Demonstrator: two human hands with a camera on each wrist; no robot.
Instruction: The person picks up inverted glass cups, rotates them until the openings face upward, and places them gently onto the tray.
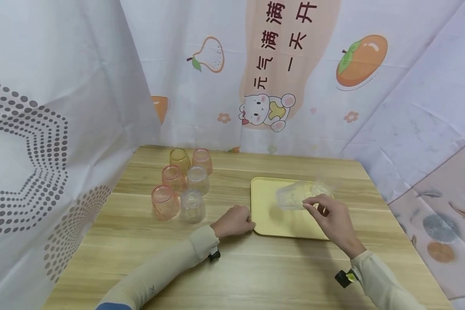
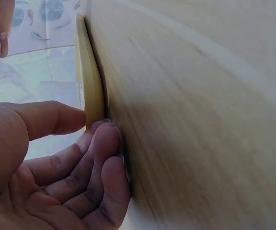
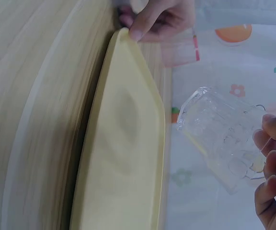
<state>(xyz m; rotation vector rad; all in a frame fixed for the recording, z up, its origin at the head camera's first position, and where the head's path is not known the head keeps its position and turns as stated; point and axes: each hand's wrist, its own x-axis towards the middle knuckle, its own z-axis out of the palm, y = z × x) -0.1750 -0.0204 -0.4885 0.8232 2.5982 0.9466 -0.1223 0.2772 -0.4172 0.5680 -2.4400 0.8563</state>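
The person's right hand (image 1: 331, 215) holds a clear plastic cup (image 1: 296, 196) in its fingertips, tipped on its side above the yellow tray (image 1: 265, 215). In the right wrist view the cup (image 3: 222, 136) hangs in the air clear of the tray's (image 3: 123, 158) surface, its open mouth turned toward the tray and its ribbed wall pinched between thumb and fingers (image 3: 272, 165).

The left hand (image 1: 234, 220) rests on the wooden counter (image 1: 255, 275) at the tray's near-left corner. The left wrist view shows its thumb (image 2: 47, 120) pressed against the tray's rim (image 2: 91, 91) while the curled fingers lie against the counter (image 2: 200, 120) just under that edge, so the hand grips the tray by its corner.

The tray lies flat on the counter, right of centre. To its left, well apart from it, stands a cluster of six cups, all upside down in two rows: an amber cup (image 1: 180, 159) and a pink one (image 1: 202, 160) at the back, a pink cup (image 1: 173, 178) and a clear one (image 1: 198, 179) in the middle, then a pink cup (image 1: 164, 202) and a clear one (image 1: 192, 206) nearest the person.

Both arms wear pale long sleeves (image 1: 166, 269). Printed curtains (image 1: 275, 77) with fruit and a cartoon bear hang behind the counter.
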